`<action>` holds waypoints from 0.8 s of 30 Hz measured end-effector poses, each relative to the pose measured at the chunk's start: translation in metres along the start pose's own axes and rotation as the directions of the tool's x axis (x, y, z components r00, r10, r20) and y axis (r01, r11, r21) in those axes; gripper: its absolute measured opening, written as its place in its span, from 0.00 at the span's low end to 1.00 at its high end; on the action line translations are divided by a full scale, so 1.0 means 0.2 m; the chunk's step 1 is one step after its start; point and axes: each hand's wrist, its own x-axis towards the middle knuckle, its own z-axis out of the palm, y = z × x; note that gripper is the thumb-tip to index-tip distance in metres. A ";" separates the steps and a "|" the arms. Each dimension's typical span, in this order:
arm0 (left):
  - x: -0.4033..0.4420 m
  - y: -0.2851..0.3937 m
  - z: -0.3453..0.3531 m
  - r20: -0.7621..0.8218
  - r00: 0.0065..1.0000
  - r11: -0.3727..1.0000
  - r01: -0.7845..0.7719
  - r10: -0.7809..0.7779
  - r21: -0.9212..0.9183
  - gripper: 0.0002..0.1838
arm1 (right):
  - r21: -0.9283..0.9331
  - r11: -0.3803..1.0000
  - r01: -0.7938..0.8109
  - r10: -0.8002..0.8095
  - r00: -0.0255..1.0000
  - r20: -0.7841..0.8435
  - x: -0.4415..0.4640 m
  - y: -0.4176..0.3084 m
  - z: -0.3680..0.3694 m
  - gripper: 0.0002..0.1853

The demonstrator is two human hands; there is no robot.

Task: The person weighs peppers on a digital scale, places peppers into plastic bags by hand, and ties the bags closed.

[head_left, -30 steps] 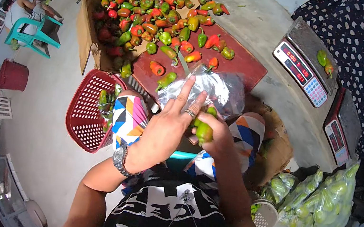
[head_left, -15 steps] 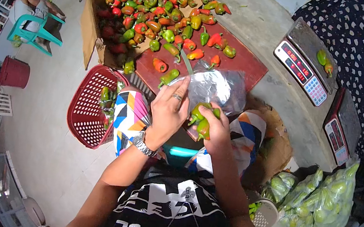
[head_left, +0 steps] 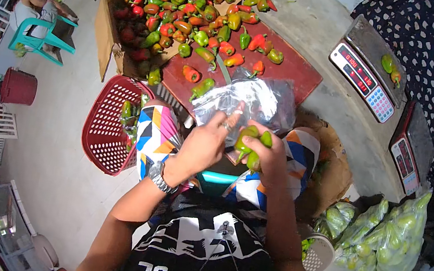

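Two green bell peppers point(head_left: 246, 140) lie side by side in the right hand point(head_left: 273, 155), close to the near edge of the red bench point(head_left: 302, 72). The thumb crosses them from above; the fingers close around them from below, largely hidden, so that the pair is pinched and projects toward the left hand point(head_left: 203, 147), just apart from it. The left hand's fingers reach forward, one well extended, against a clear plastic bag point(head_left: 278, 97) on the bench's near side; whether they pinch its film cannot be told. A loose green pepper point(head_left: 202, 89) rests beside the bag, toward the bench's left edge, with a red pepper point(head_left: 191, 74) just beyond. At the far left corner, a cardboard box point(head_left: 102, 30) holds heaped peppers point(head_left: 192, 11).
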 end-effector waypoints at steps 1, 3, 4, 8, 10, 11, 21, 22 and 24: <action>-0.03 0.02 0.00 0.044 0.999 1.000 -0.026 0.026 0.009 0.54 | -0.077 0.997 -0.002 0.006 0.999 0.051 -0.01 -0.01 0.00 0.22; -0.08 0.06 0.00 0.091 0.995 0.999 -0.042 0.039 0.024 0.52 | -0.039 0.993 -0.111 0.117 0.971 0.209 0.00 -0.01 -0.02 0.18; -0.09 0.08 -0.04 0.105 0.994 0.999 -0.032 0.027 0.043 0.51 | 0.023 0.990 -0.142 0.132 0.961 0.241 0.02 0.01 -0.04 0.18; -0.14 0.10 -0.01 0.085 0.996 0.992 0.023 -0.033 0.123 0.51 | -0.480 0.634 0.606 -0.454 0.795 0.403 0.11 0.22 -0.10 0.21; -0.14 0.11 0.01 0.072 0.994 0.990 0.079 -0.088 0.121 0.52 | -0.516 0.585 0.626 -0.562 0.771 0.300 0.14 0.29 0.00 0.19; -0.14 0.10 0.03 0.063 0.994 0.990 0.083 -0.091 0.117 0.51 | -0.390 0.723 0.571 -0.567 0.812 0.137 0.17 0.37 0.05 0.17; -0.15 0.09 0.15 -0.026 0.998 0.998 0.055 -0.055 -0.006 0.47 | 0.733 0.669 -0.125 -0.053 0.975 0.215 0.37 0.51 0.04 0.18; -0.14 0.10 0.14 0.001 0.998 0.998 0.056 -0.056 -0.003 0.47 | 0.695 0.706 -0.135 -0.023 0.977 0.214 0.36 0.47 0.05 0.19; -0.14 0.14 0.12 0.060 0.997 0.998 0.055 -0.055 0.002 0.47 | 0.617 0.772 -0.155 0.036 0.979 0.201 0.34 0.42 0.08 0.21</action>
